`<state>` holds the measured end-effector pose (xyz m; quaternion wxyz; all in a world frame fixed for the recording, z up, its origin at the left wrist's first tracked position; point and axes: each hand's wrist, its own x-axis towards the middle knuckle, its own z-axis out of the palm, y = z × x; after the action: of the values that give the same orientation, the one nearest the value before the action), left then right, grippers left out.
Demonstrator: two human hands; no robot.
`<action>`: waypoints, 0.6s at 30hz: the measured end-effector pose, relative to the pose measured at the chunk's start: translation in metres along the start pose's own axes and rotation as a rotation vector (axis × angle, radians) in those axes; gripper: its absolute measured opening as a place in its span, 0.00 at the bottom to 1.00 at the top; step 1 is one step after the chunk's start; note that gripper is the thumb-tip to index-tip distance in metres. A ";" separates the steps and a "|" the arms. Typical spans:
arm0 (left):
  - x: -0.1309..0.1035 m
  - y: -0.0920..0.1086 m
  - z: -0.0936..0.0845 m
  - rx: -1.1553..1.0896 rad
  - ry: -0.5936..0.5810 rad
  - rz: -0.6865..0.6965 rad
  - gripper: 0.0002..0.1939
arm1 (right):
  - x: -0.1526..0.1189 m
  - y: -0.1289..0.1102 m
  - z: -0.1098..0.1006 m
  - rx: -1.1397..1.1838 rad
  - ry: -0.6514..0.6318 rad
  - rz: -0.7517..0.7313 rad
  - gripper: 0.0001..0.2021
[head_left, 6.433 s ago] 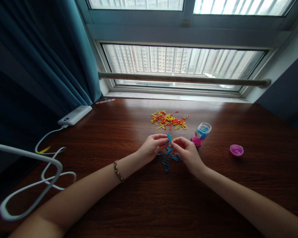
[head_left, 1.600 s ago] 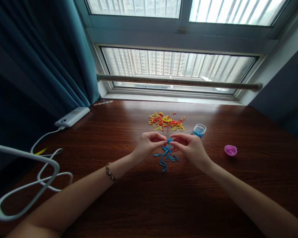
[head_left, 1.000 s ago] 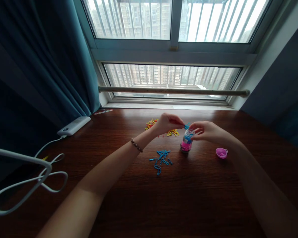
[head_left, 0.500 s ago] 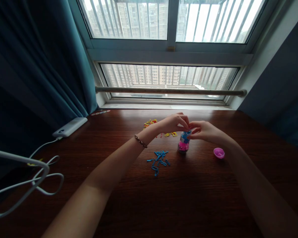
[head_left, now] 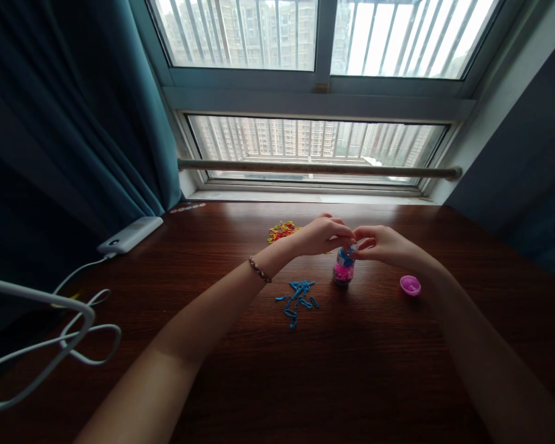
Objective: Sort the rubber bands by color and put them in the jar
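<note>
A small clear bottle (head_left: 343,271), pink in its lower part and blue above, stands upright on the brown table (head_left: 240,370). Over its mouth is my left hand (head_left: 326,237), fingers pressed together on something too small to make out. My right hand (head_left: 378,243) has its thumb and fingers round the bottle's neck. Several blue clips or bands (head_left: 300,296) lie loose to the left of the bottle. Behind my left wrist is a pile of yellow and red pieces (head_left: 282,230). A pink cap-like dish (head_left: 410,285) sits right of the bottle.
At the left, a white power bank or adapter (head_left: 132,235) lies by the curtain (head_left: 152,154), with a looped white cable (head_left: 86,317) attached. A metal rail (head_left: 314,167) crosses the window beyond the table.
My left hand has shifted slightly right and down over the bottle's mouth, covering more of the yellow pieces behind it. My right hand stays at the neck.
</note>
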<state>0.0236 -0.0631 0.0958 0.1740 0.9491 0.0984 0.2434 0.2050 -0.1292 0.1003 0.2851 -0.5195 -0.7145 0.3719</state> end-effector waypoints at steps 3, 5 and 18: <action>-0.007 0.007 0.002 0.102 0.033 -0.002 0.11 | 0.000 0.000 0.000 -0.025 -0.016 0.013 0.16; -0.011 0.011 0.000 0.093 0.065 -0.021 0.11 | 0.000 0.000 0.000 -0.023 -0.011 0.005 0.16; -0.095 -0.006 -0.006 -0.375 0.038 -0.429 0.09 | -0.002 -0.001 0.003 -0.045 0.071 0.038 0.13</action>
<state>-0.0623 -0.0819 0.0580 0.3921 0.8532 0.2534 0.2326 0.2031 -0.1324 0.0998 0.2915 -0.5522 -0.7021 0.3422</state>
